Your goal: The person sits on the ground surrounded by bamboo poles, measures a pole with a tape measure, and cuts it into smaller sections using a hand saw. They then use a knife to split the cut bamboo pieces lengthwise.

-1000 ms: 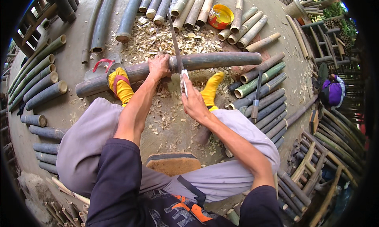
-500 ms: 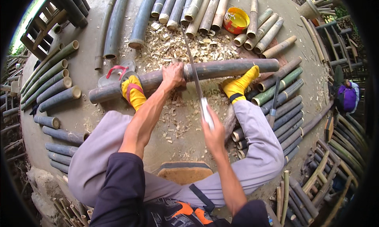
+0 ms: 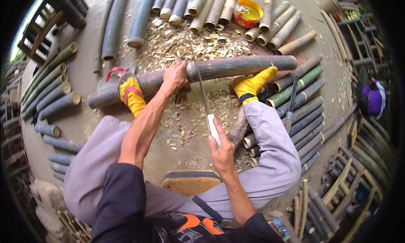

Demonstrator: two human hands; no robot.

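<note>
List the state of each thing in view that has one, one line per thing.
Bamboo pole, held crosswise
Left hand, closed on the bamboo pole
Saw, across the bamboo pole; cut depth unclear
Right hand, closed around the saw
Bladed tool, unheld, resting on bamboo pieces
Wood chips, scattered
Round tub, open, upright
Loose sandal, unworn
Other sandal, worn
Yellow socks, worn

A grey-brown floor [image 3: 86, 83] spreads wide. At upper left, 1 dark slatted frame [image 3: 37, 28] stands near bright daylight [image 3: 20, 37]; rough pale stone [image 3: 48, 196] sits lower left, and ladder-like pole frames [image 3: 365, 61] stand at right.
</note>
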